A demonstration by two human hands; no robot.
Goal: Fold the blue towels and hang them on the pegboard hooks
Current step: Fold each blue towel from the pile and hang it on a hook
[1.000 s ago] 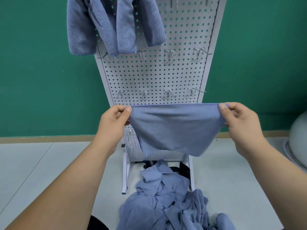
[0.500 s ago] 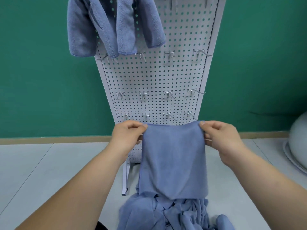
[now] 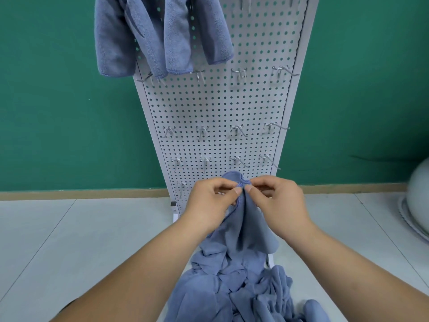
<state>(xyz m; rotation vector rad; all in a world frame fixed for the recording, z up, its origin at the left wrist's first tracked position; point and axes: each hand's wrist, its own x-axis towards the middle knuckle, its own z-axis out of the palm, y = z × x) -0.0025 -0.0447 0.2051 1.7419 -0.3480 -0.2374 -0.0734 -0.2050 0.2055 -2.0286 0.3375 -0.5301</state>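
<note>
Just below the frame's centre, my left hand (image 3: 209,202) and right hand (image 3: 279,205) met, fingers and thumbs clamped on the blue towel (image 3: 251,231), pinching its corners together mid-fold. Next, I judged, it needed lifting onto a free hook (image 3: 238,74) on the pegboard (image 3: 220,108).

Blue towels (image 3: 234,282), white pegboard (image 3: 216,108), green wall (image 3: 58,101)

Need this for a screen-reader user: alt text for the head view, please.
The left hand and right hand pinch together the top of a blue towel before a white pegboard. Other towels hang top left; a heap lies below.
</note>
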